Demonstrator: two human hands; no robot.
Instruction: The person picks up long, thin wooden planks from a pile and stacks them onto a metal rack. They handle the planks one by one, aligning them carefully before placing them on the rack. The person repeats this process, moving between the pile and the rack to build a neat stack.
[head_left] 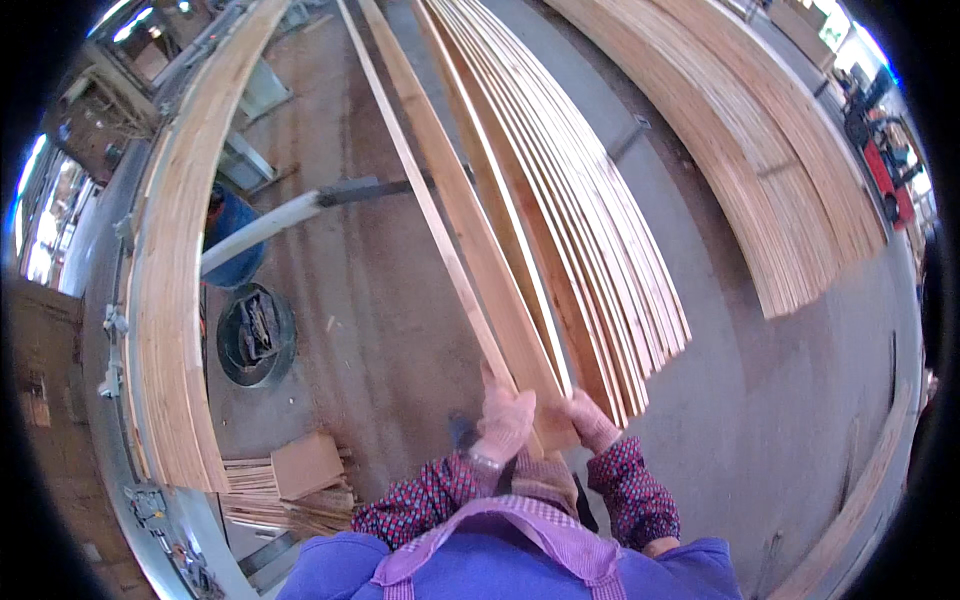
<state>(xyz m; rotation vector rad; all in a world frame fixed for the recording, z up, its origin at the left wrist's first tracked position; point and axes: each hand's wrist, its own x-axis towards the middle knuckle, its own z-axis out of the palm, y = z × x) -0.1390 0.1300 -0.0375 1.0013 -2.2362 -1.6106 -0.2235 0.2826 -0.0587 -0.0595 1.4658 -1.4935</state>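
Note:
Both my hands are at the near ends of long, thin wooden boards that run away from me. My left hand (505, 415), apparently in a pale pinkish glove, is closed on the end of the leftmost board (440, 225), which stands on edge. Just right of it a wide board (495, 270) shows its flat face between my hands. My right hand (592, 420) grips the near end of the boards from the right side, its fingertips partly hidden. Beside it, a row of boards (600, 240) stands on edge, fanned slightly apart.
Another stack of boards (770, 190) lies at the right. Long boards (180, 270) rest along a machine bench at the left. Below it are a dark round bucket (283, 367) with scraps, a blue barrel (240, 265) and a scrap-wood pile (290, 490). A pale bar (260, 228) crosses under the boards.

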